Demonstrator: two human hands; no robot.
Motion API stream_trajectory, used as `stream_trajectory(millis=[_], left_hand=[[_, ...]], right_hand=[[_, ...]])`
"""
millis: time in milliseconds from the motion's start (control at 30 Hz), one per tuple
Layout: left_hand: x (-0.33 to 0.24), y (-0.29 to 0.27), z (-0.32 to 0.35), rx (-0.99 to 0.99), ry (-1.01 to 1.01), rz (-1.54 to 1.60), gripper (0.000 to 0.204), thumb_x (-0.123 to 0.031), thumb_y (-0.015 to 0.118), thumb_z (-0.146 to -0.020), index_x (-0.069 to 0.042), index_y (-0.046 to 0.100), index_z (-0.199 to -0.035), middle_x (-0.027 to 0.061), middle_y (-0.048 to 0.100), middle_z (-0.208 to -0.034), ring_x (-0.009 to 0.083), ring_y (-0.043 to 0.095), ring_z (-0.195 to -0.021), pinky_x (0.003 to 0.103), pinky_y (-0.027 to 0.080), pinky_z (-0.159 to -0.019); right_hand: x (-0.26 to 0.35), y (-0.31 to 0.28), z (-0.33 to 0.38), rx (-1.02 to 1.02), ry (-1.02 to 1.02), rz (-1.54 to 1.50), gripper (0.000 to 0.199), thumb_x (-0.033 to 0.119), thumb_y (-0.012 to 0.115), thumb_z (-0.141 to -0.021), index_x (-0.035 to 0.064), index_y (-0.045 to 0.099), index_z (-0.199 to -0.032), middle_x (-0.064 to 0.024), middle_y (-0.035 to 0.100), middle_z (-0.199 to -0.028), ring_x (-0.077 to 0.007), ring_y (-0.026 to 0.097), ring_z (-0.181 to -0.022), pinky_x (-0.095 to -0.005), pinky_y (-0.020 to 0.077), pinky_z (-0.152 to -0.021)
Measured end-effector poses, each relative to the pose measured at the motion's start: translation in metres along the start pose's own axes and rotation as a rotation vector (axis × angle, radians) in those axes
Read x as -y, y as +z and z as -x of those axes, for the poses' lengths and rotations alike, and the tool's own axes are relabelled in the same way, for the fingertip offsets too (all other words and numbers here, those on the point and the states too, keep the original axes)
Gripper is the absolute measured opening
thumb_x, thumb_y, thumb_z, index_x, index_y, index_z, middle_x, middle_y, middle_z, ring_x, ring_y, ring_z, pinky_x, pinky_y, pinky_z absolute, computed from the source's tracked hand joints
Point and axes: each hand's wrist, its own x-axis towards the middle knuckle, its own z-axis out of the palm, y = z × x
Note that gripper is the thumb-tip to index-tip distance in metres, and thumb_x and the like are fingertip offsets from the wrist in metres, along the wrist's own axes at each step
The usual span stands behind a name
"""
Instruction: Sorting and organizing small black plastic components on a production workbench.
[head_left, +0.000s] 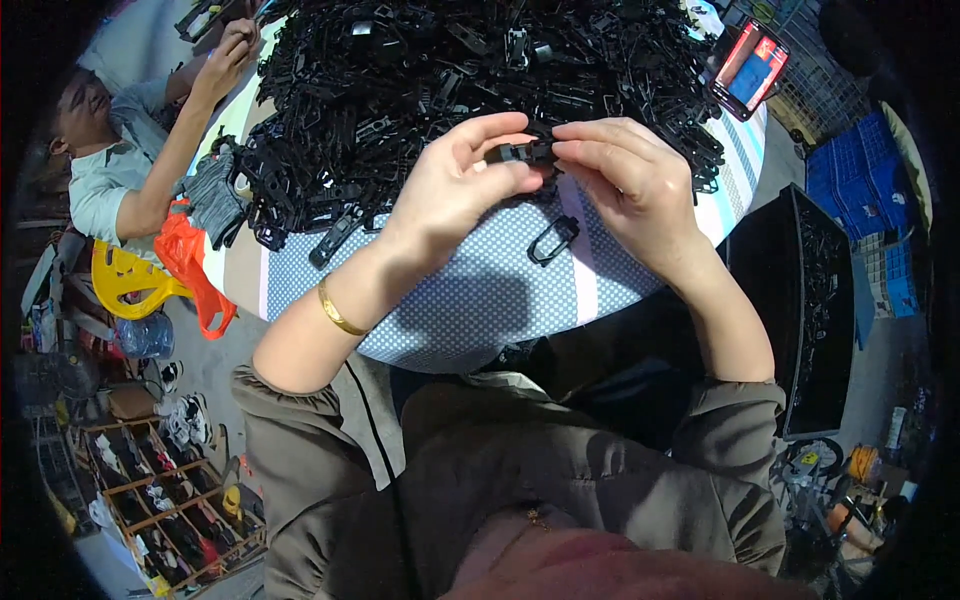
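My left hand and my right hand meet above the near edge of a round table and both pinch one small black plastic clip between their fingertips. A gold bangle sits on my left wrist. Behind the hands lies a big heap of several black plastic clips. One loose clip rests on the dotted blue tablecloth just below my right hand.
Another person sits at the table's left, a hand raised at the heap. An orange bag hangs beside them. A phone stands at the table's right. A black crate with parts is at my right.
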Motion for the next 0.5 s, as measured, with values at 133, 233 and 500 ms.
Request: stream_trajectory(millis=[133, 233, 500], left_hand=[[0.003, -0.007, -0.006, 0.059, -0.050, 0.307, 0.040, 0.000, 0.047, -0.088, 0.006, 0.036, -0.126, 0.0168, 0.051, -0.118, 0.0205, 0.056, -0.104, 0.029, 0.048, -0.092], [0.006, -0.005, -0.006, 0.094, -0.057, 0.322, 0.043, 0.000, 0.047, -0.088, 0.005, 0.035, -0.128, 0.0168, 0.049, -0.121, 0.0204, 0.054, -0.106, 0.030, 0.047, -0.093], [0.010, -0.009, -0.007, 0.129, -0.101, 0.433, 0.050, 0.002, 0.050, -0.085, 0.002, 0.031, -0.131, 0.0152, 0.050, -0.121, 0.0189, 0.055, -0.105, 0.030, 0.047, -0.091]], right_hand=[[-0.004, 0.001, 0.000, -0.011, -0.027, 0.016, 0.020, -0.002, 0.068, -0.066, 0.0013, 0.063, -0.085, -0.0101, 0.065, -0.090, -0.0248, 0.062, -0.079, -0.0310, 0.0513, -0.067], [-0.005, 0.004, 0.004, 0.001, -0.074, 0.047, 0.020, -0.002, 0.068, -0.066, 0.0012, 0.063, -0.085, -0.0101, 0.065, -0.090, -0.0249, 0.062, -0.078, -0.0311, 0.0513, -0.066], [0.002, 0.012, 0.007, 0.030, -0.194, 0.179, 0.025, 0.001, 0.064, -0.066, 0.0009, 0.062, -0.091, -0.0100, 0.064, -0.097, -0.0259, 0.061, -0.085, -0.0349, 0.0502, -0.070]])
